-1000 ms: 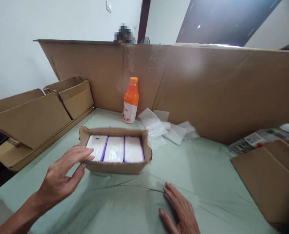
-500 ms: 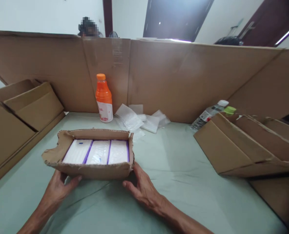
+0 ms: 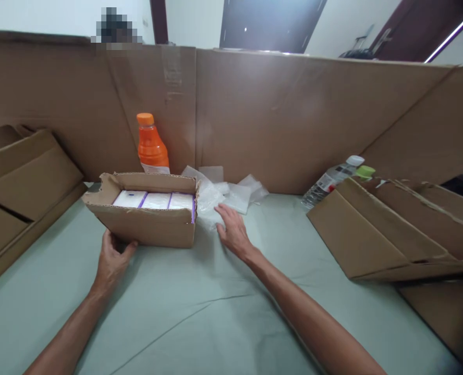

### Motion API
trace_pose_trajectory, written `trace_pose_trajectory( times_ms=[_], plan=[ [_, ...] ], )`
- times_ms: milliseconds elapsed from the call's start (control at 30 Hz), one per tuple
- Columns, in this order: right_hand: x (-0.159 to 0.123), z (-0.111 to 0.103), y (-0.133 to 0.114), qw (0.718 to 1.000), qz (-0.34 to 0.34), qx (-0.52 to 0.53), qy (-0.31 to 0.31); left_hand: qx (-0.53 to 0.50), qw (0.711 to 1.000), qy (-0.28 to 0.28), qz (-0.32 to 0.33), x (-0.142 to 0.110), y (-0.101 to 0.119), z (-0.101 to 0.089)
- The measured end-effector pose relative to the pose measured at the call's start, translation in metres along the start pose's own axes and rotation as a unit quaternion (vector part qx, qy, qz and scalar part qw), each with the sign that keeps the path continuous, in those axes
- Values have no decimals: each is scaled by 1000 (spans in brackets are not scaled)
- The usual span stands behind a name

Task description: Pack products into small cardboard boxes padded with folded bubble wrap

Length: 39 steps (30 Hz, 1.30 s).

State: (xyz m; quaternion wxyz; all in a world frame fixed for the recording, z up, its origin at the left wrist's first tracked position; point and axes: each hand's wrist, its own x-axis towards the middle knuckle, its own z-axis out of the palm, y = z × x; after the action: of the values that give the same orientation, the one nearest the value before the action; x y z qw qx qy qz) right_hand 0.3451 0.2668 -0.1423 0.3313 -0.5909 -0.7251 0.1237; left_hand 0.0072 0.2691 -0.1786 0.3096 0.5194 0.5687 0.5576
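A small open cardboard box [image 3: 153, 228] with torn rims stands left of centre on the table. Inside it sit three white packs [image 3: 156, 201] with purple edges, side by side. At the box's lower left corner my left hand [image 3: 114, 259] grips it, the thumb along the front bottom edge and the fingers partly hidden beneath. My right hand [image 3: 234, 232] is off the box, its fingers spread just to the right, close to several crumpled clear plastic bags [image 3: 239, 195]. Behind the box an orange bottle [image 3: 153, 148] stands upright, its lower part covered by the box.
A tall cardboard wall [image 3: 270, 120] runs across the back. Larger cardboard boxes stand left [image 3: 32, 172] and right [image 3: 372, 234]. A clear bottle [image 3: 333, 177] leans behind the right box beside a green cap [image 3: 365, 172]. Beyond the wall a person's head [image 3: 116, 28] shows.
The box with the packs has moved away from me toward the orange bottle, which it now partly hides. My right hand has left the box's right end and moved forward toward the plastic bags.
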Motion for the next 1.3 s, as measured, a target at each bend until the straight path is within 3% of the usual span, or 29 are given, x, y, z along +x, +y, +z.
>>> trace_pose_trajectory(
  times_ms=[100,200,333,433,533,600,700,733,800,867,933,1033,1100,1200,1300],
  plan=[
    [31,-8,15,996,-14,-91,-10,20,1000,3,2,-3,-3,-1],
    [63,-6,21,995,-22,-97,-12,30,1000,1,-4,-3,-4,0],
    [67,-15,17,996,22,-22,79,20,1000,1,2,-2,-4,0],
    [25,-39,9,986,71,52,141,17,1000,2,8,-3,-6,0],
    [-44,-61,-2,969,126,136,161,31,999,6,21,-2,-6,-1],
    [-92,-69,-11,927,201,264,173,51,998,22,37,-2,-3,-3],
    [-149,-74,-24,814,327,450,167,99,990,65,81,-10,11,-9],
    [-163,-76,-28,791,352,475,158,118,985,75,97,-17,18,-11],
    [-182,-82,-33,771,378,492,142,155,973,82,149,-37,35,-15],
    [-193,-90,-35,777,378,487,130,182,958,49,216,-67,54,-15],
    [-198,-96,-34,802,359,462,116,192,950,-41,242,-98,71,-9],
    [-200,-102,-32,851,315,411,82,176,949,-212,152,-132,84,11],
    [-202,-106,-34,876,287,387,33,147,942,-290,86,-137,86,31],
    [-206,-116,-40,905,225,359,-47,98,930,-351,45,-126,85,66],
    [-210,-134,-49,907,152,372,-129,55,913,-404,23,-112,86,100]
  ],
)
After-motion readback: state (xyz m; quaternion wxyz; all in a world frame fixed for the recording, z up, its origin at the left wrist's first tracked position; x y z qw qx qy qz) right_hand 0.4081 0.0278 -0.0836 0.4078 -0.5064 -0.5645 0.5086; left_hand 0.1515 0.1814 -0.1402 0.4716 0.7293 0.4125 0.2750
